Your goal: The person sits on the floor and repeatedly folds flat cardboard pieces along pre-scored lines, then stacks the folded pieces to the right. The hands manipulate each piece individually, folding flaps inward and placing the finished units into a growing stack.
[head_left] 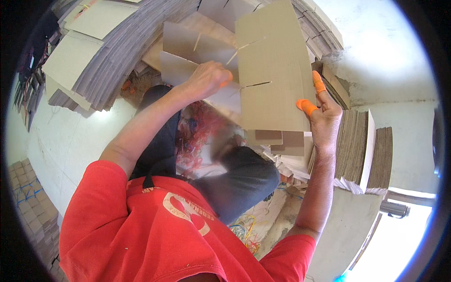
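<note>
Pinching slotted cardboard panel (272,56) along its right edge with right hand (325,115), wearing orange finger covers (307,107) there; holding it up between both hands. Curling left hand (209,77) into near-fist beside slotted dividers (174,66), just left of panel (whether gripping one, cannot tell; fingertips mostly hidden). Noting cardboard stack (350,145) standing near right wrist.

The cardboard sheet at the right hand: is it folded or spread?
Spread: the cardboard sheet shows one broad, slotted face with no visible fold.
</note>
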`<state>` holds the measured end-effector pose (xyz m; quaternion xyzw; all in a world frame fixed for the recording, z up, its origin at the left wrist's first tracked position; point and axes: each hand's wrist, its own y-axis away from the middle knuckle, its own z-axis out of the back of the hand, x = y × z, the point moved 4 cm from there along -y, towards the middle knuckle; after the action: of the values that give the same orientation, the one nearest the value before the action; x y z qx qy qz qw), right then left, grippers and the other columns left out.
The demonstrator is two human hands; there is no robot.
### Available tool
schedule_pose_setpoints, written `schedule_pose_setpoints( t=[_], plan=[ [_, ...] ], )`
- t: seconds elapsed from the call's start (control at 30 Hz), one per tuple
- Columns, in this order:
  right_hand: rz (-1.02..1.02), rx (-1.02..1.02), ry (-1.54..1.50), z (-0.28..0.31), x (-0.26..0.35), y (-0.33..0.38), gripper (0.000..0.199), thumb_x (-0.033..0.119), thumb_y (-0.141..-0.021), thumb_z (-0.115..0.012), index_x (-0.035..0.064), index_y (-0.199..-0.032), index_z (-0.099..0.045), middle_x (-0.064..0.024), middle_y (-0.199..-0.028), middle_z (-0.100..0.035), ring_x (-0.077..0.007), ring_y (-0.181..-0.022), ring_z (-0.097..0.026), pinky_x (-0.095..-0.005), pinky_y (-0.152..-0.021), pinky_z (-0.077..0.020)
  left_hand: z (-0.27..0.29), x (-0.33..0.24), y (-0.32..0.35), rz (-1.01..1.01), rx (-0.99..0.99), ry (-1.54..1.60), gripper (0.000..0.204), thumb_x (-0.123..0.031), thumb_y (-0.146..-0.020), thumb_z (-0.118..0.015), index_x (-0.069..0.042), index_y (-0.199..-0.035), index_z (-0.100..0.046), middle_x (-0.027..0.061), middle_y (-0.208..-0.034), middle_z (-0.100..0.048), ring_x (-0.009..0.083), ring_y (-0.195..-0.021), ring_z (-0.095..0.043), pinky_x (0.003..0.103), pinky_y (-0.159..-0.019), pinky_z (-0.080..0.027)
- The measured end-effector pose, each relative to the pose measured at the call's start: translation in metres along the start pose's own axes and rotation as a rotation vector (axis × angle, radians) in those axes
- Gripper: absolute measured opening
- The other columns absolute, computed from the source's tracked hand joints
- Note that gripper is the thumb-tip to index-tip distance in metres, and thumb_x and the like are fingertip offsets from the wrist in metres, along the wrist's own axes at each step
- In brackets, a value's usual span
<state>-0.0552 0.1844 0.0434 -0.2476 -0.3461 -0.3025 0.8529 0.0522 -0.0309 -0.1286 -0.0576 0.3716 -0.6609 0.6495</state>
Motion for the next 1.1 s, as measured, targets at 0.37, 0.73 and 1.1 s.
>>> schedule_pose_setpoints(
  t=[0.37, 0.73, 1.1],
  plan=[
    [-0.046, -0.010, -0.119, -0.004, 0.008, -0.002, 0.066, -0.017, -0.074, -0.062, -0.0037, -0.137, -0.046, -0.0156, -0.132, -0.056, -0.0136, -0.114, -0.055, -0.0271, -0.096, -0.0459, 0.003, 0.000, -0.003, 0.023, -0.031, 0.071, 0.008, -0.008, -0.073, -0.068, -0.006, -0.080, -0.065, 0.0131, -0.072, -0.059, 0.0335, -0.074, -0.060, 0.044, -0.066, -0.048],
    [0.042, 0.078, -0.099, -0.019, -0.001, 0.000, 0.065, -0.016, -0.073, -0.059, -0.0058, -0.136, -0.046, -0.0153, -0.136, -0.052, -0.0157, -0.118, -0.052, -0.0247, -0.090, -0.0467, 0.007, -0.003, -0.006, 0.021, -0.024, 0.104, 0.004, -0.007, -0.072, -0.066, -0.006, -0.075, -0.064, 0.0158, -0.073, -0.061, 0.0367, -0.074, -0.062, 0.047, -0.062, -0.048],
    [-0.117, 0.270, 0.015, -0.069, -0.022, -0.015, 0.064, -0.004, -0.080, -0.062, 0.0021, -0.141, -0.042, -0.0148, -0.132, -0.057, -0.0111, -0.084, -0.063, -0.0242, -0.042, -0.0515, -0.003, 0.006, -0.013, 0.070, 0.018, 0.067, 0.012, -0.007, -0.072, -0.070, -0.008, -0.084, -0.069, 0.0127, -0.073, -0.060, 0.0340, -0.075, -0.061, 0.044, -0.067, -0.049]
  ],
)
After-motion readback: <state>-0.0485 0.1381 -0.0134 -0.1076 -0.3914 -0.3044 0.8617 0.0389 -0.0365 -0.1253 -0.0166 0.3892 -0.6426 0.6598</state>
